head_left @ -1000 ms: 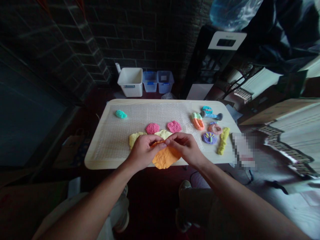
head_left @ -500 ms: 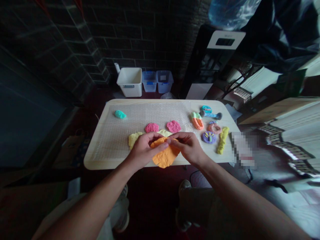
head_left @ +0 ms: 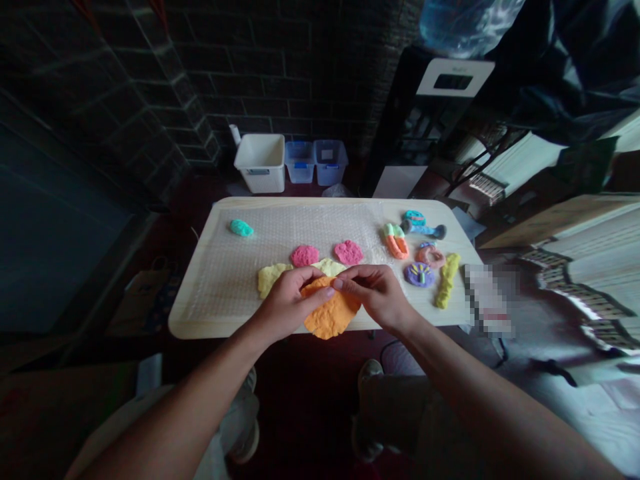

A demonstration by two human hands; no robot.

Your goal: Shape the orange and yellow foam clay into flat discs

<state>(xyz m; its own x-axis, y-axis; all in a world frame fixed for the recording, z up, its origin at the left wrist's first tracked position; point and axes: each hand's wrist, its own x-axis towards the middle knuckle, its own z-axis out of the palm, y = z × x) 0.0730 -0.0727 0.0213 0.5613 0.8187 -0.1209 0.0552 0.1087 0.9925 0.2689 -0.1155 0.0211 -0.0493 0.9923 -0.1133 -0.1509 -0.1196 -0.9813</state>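
Observation:
A flattened orange piece of modelling clay hangs between my hands over the table's near edge. My left hand pinches its upper left rim, thumb in front and fingers behind. At the upper right rim my right hand grips it the same way, the two thumbs almost meeting. Behind it lies pale yellow clay, partly hidden by my hands. Two flat pink clay pieces rest just beyond. A teal clay lump sits at the far left.
Bubble wrap covers much of the table. Several shaped clay pieces stand at the right, among them a purple disc and a yellow-green strip. Beyond the table are a white basket, blue bins and a water dispenser.
The orange clay's lower edge hangs very slightly lower. Both hands keep their pinch in nearly the same place, and the pieces on the table stay put.

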